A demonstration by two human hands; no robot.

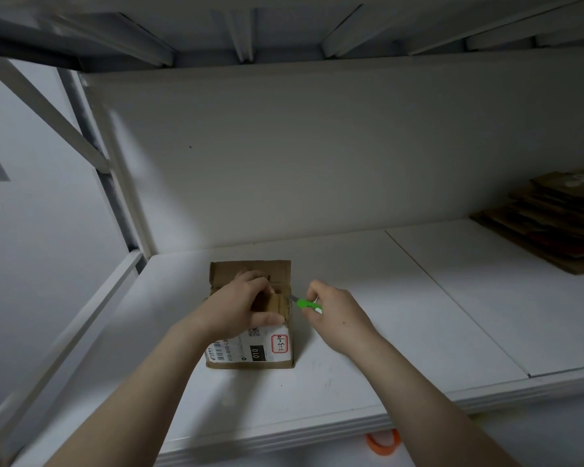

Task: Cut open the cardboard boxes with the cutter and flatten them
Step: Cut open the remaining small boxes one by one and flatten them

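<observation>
Cardboard box, one, gripped by left hand; right hand pinches one cutter.

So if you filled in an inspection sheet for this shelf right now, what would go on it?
Surface: white shelf board, with a seam running toward the back.
Job's things: cardboard box with a shipping label, far flap up; green cutter, blade at the box's right edge; stack of flattened cardboard at far right.
Clutter: orange loop below the shelf's front edge.
Grippers: left hand grips the box's top; right hand holds the cutter.
Cables: nothing seen.
Surroundings: white back panel, metal frame post at left, shelf overhead.
</observation>
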